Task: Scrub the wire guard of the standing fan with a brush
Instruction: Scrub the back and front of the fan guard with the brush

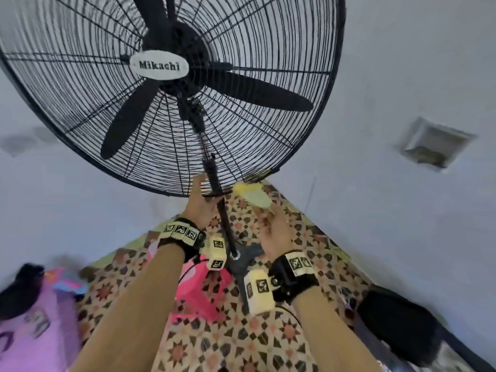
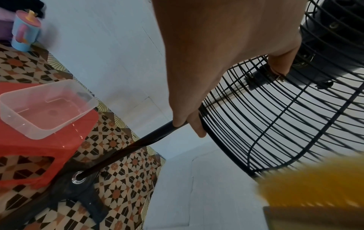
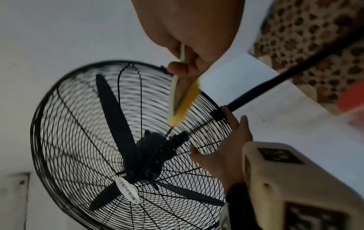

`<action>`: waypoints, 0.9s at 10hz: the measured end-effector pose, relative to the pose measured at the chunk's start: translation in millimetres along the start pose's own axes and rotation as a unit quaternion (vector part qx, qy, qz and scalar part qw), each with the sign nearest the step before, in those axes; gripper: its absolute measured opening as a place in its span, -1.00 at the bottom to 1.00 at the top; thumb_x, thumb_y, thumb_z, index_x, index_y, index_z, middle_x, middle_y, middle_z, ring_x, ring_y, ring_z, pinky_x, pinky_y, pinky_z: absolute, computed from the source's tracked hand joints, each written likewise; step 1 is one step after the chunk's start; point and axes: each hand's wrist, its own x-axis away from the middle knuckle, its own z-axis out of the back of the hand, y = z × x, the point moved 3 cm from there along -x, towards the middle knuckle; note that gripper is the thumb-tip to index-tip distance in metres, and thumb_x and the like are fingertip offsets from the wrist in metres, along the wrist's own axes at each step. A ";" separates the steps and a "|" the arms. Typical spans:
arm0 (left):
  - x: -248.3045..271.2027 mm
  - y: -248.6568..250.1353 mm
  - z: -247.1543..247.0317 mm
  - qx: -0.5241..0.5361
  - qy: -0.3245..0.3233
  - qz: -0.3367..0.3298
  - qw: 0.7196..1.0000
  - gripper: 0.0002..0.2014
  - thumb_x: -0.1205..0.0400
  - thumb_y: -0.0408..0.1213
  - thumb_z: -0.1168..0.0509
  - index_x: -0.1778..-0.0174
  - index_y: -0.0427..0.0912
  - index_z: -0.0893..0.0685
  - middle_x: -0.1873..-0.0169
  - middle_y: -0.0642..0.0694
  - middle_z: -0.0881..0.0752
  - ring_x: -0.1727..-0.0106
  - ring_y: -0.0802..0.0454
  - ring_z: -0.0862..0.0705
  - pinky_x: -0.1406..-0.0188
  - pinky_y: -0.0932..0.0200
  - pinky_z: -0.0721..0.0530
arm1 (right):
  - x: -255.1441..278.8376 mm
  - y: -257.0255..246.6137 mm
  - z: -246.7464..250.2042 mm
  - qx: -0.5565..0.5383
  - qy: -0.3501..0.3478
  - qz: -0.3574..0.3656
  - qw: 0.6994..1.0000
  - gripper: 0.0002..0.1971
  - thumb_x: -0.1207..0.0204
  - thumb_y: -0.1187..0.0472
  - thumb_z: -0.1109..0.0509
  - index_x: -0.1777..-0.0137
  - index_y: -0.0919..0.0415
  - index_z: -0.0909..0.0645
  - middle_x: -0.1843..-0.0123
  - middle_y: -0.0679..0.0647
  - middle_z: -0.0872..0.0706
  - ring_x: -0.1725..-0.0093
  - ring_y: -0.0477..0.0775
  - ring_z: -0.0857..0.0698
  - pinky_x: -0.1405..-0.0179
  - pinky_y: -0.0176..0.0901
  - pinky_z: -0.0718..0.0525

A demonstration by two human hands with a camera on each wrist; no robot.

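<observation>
The black standing fan's wire guard (image 1: 268, 36) (image 2: 275, 124) (image 3: 69, 124) fills the upper head view, with a white Mikachi badge at its hub. My left hand (image 1: 198, 202) (image 2: 216, 62) (image 3: 226, 152) grips the guard's bottom edge where the pole (image 1: 226, 226) meets it, thumb against the rear wires. My right hand (image 1: 273, 232) (image 3: 193, 28) holds a brush (image 1: 251, 196) (image 2: 311, 186) (image 3: 187, 102) with a cream handle and yellow bristles. The bristles lie against the guard's lower rim, just right of the pole.
The fan's base (image 1: 241, 261) stands on a patterned floor beside a red stool (image 1: 198, 291) (image 2: 39, 149) carrying a clear plastic tub (image 2: 47, 109). A black object (image 1: 397, 318) lies at the right wall and purple things (image 1: 32, 331) at the left. White walls are close behind.
</observation>
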 end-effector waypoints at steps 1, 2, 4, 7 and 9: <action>-3.8 -4.5 1.7 0.124 -0.031 0.127 0.984 -0.34 -0.68 -0.53 -0.43 -0.15 0.37 -0.25 -0.04 0.23 -0.53 0.10 0.59 -0.64 -0.01 0.60 -0.54 | 12.2 -5.4 6.2 -0.054 -0.064 -0.037 0.996 -0.73 -0.71 0.31 -0.35 -0.32 0.45 -0.60 0.37 0.08 -0.61 0.51 -0.11 -0.53 0.48 -0.34 -0.66; -15.3 -22.4 12.8 0.242 -0.024 0.179 0.953 -0.70 -0.71 -0.11 -0.43 -0.27 -0.07 -0.52 -0.33 -0.22 -0.69 -0.15 0.24 -0.76 -0.25 0.30 -0.66 | 3.0 0.4 23.0 -0.036 -0.041 -0.049 0.997 -0.57 -0.69 0.25 -0.39 -0.49 0.44 -0.55 0.27 0.13 -0.68 0.44 -0.10 -0.55 0.57 -0.38 -0.61; -30.2 -44.7 19.5 0.268 -0.044 0.228 0.935 -0.38 -0.51 0.23 -0.50 -0.25 -0.19 -0.58 -0.35 -0.28 -0.64 -0.19 -0.19 -0.71 -0.37 0.00 -0.64 | -2.2 -1.7 -3.4 -0.020 -0.043 -0.046 0.998 -0.83 -0.78 0.25 -0.27 -0.11 0.38 -0.62 0.28 0.20 -0.75 0.44 -0.06 -0.59 0.58 -0.42 -0.55; -38.3 -60.1 25.2 0.262 -0.017 0.190 0.946 -0.02 -0.42 0.21 -0.59 -0.69 -0.14 -0.39 -0.60 -0.26 -0.54 -0.45 -0.30 -0.70 -0.64 -0.18 -0.49 | -12.9 3.2 10.7 0.010 -0.033 -0.020 0.999 -0.69 -0.71 0.15 -0.34 -0.35 0.31 -0.60 -0.08 0.35 -0.78 0.21 -0.01 -0.72 0.31 -0.31 -0.73; -47.6 -63.1 31.6 0.249 -0.007 0.201 0.948 0.05 -0.31 0.27 -0.63 -0.70 -0.05 -0.47 -0.62 -0.23 -0.54 -0.35 -0.19 -0.76 -0.69 -0.10 -0.39 | 18.7 -8.8 -5.9 0.052 -0.104 -0.019 0.993 -0.77 -0.75 0.34 -0.29 -0.31 0.46 -0.57 0.43 0.12 -0.72 0.47 -0.03 -0.59 0.48 -0.30 -0.58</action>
